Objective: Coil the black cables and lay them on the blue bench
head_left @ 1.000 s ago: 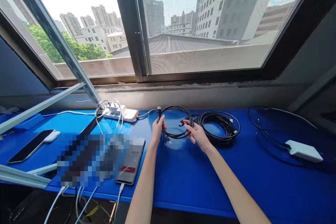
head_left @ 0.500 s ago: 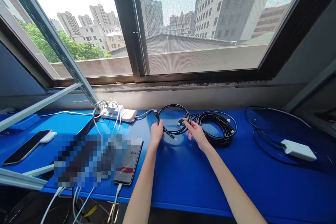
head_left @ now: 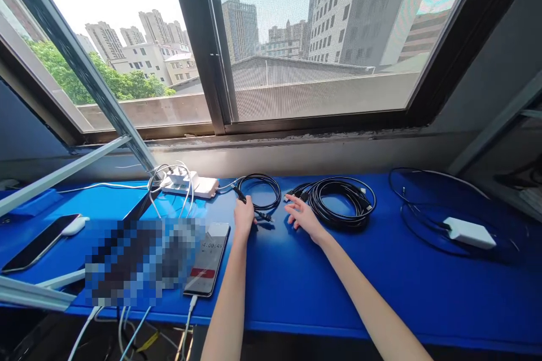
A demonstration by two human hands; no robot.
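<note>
My left hand is closed around the near-left side of a small coiled black cable. One connector end of that cable pokes up beyond the hand, and another lies just to its right, near the blue tabletop. My right hand has its fingers apart and holds nothing. It hovers at the left edge of a larger coiled black cable, whose dark plugs show on the left and right of its loops. Whether my right fingertips touch those plugs I cannot tell.
A white power strip with tangled white cords stands behind on the left. A phone lies on the blue table, left of my arm. At the right rests a white adapter with black cords. Metal frame bars cross the left side.
My right hand has let go of the small cable coil and moved slightly away, its fingers spreading. With my left hand, the coil has shifted left and lower toward the table.
</note>
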